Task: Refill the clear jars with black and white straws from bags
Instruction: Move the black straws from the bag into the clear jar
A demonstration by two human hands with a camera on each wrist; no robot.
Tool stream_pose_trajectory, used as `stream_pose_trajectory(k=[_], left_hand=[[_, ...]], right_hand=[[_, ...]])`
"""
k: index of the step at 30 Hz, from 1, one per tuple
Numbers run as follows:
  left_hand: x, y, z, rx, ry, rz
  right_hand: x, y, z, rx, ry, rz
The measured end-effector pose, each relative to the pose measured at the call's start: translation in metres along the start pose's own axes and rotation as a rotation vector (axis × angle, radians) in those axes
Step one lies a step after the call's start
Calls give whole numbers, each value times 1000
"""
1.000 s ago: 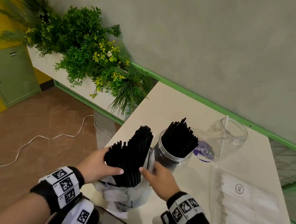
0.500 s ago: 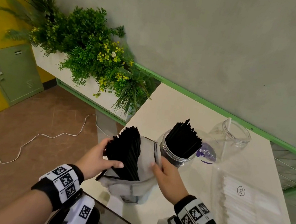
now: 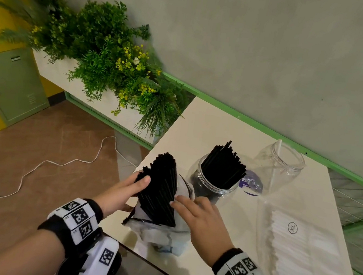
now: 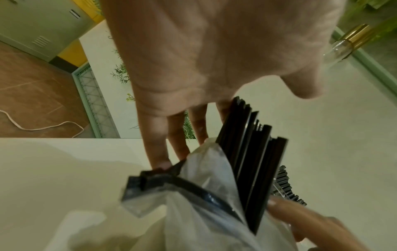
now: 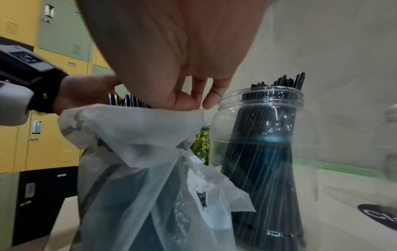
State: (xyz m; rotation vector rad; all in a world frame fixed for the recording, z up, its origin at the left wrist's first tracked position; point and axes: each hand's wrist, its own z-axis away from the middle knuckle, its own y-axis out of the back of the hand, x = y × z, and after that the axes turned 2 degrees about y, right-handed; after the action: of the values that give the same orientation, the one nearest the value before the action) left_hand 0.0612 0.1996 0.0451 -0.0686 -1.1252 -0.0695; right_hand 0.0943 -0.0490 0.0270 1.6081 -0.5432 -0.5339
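Note:
A clear plastic bag stands at the near left edge of the white table. A bundle of black straws sticks out of its top, leaning left. My left hand grips the bundle near its upper end, thumb in front. My right hand pinches the bag's rim just right of the bundle. Behind the bag stands a clear jar packed with black straws. Farther right, a second clear jar holds one white straw. In the left wrist view the bundle rises from the bag.
A flat clear bag of white straws marked XL lies on the table's right half. A round purple label lies between the jars. A planter of greenery sits left of the table, with a white cable on the floor.
My left hand has drawn the black bundle up and to the left, so more of it stands clear of the bag. My right hand has stayed on the bag's rim.

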Motion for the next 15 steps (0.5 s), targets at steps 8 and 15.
stream_pose_trajectory(k=[8, 15], left_hand=[[-12, -6, -10, -104, -158, -214], [-25, -11, -21, -82, -175, -200]], right_hand=[[-14, -9, -9, -158, -195, -352], [-15, -22, -27, -115, -437, -670]])
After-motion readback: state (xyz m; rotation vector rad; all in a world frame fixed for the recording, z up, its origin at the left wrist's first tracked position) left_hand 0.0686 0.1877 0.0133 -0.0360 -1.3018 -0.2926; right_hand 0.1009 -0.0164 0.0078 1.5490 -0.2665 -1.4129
